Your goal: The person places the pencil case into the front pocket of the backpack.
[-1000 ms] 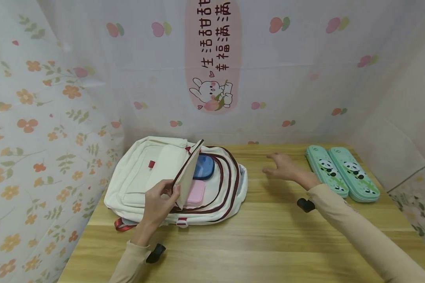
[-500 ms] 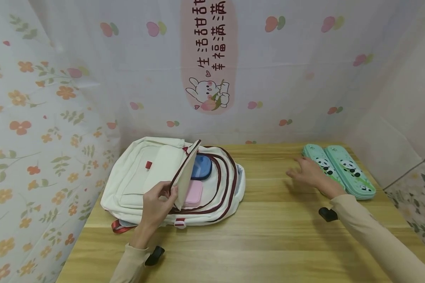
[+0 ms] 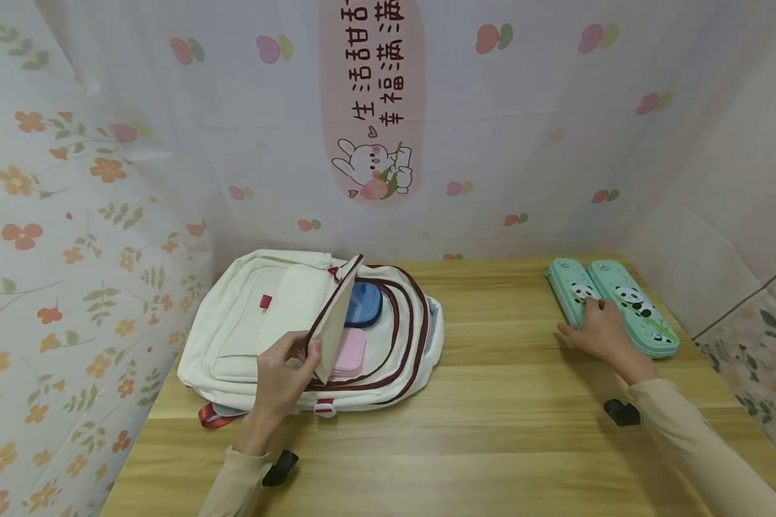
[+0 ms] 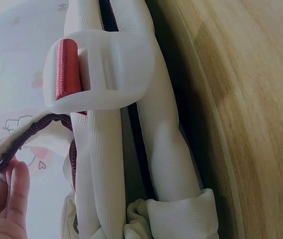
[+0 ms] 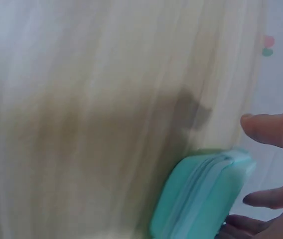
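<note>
A white backpack [image 3: 236,323] with dark red zips lies on the table, its front pocket open. My left hand [image 3: 281,377] pinches the edge of the pocket flap [image 3: 338,323] and holds it up; the left wrist view shows the thumb and fingers at the dark zip edge [image 4: 19,137]. Inside the pocket are a blue zipped case [image 3: 366,303] and a pink case [image 3: 350,352]. My right hand [image 3: 600,334] hovers over the nearer mint green panda pencil case [image 3: 564,276], hiding its lower half. In the right wrist view, thumb and fingers are spread above the case [image 5: 201,194].
A second matching pencil case [image 3: 649,330] lies just right of the first. The wooden table [image 3: 478,431] meets a printed cloth backdrop [image 3: 491,143] behind, with a floral cloth [image 3: 71,287] at the left. A white buckle [image 4: 106,69] hangs on the backpack's near side.
My right hand has moved right, from the table between the backpack and the pencil cases to over the nearer pencil case. My left hand keeps holding the flap up.
</note>
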The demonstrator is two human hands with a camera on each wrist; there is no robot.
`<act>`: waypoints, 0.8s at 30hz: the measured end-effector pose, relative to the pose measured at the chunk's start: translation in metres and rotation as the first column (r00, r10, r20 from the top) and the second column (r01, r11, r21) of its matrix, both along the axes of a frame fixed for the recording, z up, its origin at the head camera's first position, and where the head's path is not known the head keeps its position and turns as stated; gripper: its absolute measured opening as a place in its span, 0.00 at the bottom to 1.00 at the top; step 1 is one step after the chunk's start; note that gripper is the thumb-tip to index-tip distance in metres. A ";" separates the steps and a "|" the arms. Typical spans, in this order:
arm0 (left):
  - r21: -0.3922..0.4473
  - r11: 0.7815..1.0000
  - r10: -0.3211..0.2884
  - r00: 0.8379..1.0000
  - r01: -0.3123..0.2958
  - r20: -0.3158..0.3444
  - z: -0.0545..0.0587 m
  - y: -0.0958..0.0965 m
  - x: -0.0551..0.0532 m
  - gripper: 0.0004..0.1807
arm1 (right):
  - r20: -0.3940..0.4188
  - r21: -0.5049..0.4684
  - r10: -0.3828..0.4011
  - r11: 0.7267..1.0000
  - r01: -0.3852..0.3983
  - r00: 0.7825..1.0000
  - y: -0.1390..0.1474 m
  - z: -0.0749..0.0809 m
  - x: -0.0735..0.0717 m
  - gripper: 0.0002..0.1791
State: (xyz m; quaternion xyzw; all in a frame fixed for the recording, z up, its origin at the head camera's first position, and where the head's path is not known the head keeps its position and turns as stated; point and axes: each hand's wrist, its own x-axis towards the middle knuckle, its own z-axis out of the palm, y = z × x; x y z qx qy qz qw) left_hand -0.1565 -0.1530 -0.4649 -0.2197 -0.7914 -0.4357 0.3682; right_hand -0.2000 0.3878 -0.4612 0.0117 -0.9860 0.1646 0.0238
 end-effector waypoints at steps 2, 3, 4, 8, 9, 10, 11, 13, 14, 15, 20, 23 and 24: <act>0.006 1.000 -0.003 1.000 0.003 -0.004 -0.001 0.000 0.000 0.11 | 0.015 0.010 -0.026 1.000 0.026 1.000 0.006 -0.003 0.003 0.43; 0.008 1.000 -0.006 1.000 0.006 -0.007 -0.001 -0.001 0.000 0.11 | 0.020 0.019 -0.035 0.999 0.034 0.999 0.009 -0.003 0.005 0.44; 0.013 1.000 -0.012 1.000 0.012 -0.001 -0.001 -0.001 0.000 0.11 | 0.021 0.024 -0.041 0.999 0.040 0.999 0.011 -0.004 0.007 0.44; 0.020 0.999 -0.035 0.999 0.035 0.008 0.000 -0.002 -0.001 0.10 | 0.026 0.018 -0.066 0.998 0.065 0.997 0.019 -0.007 0.015 0.47; 0.020 0.999 -0.041 0.999 0.041 0.011 0.000 -0.002 -0.001 0.10 | 0.022 0.011 -0.072 0.997 0.072 0.997 0.020 -0.008 0.017 0.45; 0.020 0.999 -0.045 0.999 0.045 0.015 0.000 -0.003 -0.001 0.09 | 0.019 0.005 -0.080 0.997 0.080 0.997 0.021 -0.008 0.019 0.44; 0.018 0.999 -0.047 0.999 0.047 0.015 0.000 -0.003 -0.001 0.09 | 0.016 0.005 -0.087 0.996 0.087 0.996 0.021 -0.009 0.020 0.43; 0.017 0.999 -0.046 0.999 0.046 0.008 -0.001 -0.004 -0.002 0.10 | 0.014 0.004 -0.105 0.994 0.105 0.994 0.021 -0.010 0.022 0.42; 0.016 0.999 -0.044 0.999 0.043 0.005 -0.002 -0.004 -0.002 0.10 | 0.017 0.007 -0.113 0.994 0.113 0.993 0.021 -0.011 0.023 0.40; 0.016 0.999 -0.043 0.999 0.043 0.006 -0.002 -0.004 -0.002 0.10 | 0.018 0.014 -0.118 0.993 0.118 0.993 0.022 -0.011 0.024 0.39; 0.022 0.999 -0.042 0.999 0.042 0.008 -0.003 -0.004 -0.002 0.09 | 0.043 -0.015 -0.155 0.988 0.156 0.987 0.023 -0.013 0.027 0.34; 0.018 1.000 -0.024 1.000 0.024 0.004 -0.003 -0.004 -0.002 0.10 | 0.039 -0.053 -0.182 0.981 0.184 0.982 0.022 -0.015 0.029 0.34; 0.017 1.000 -0.016 1.000 0.016 0.001 -0.003 -0.004 -0.002 0.11 | 0.033 -0.057 -0.189 0.980 0.190 0.981 0.021 -0.015 0.030 0.34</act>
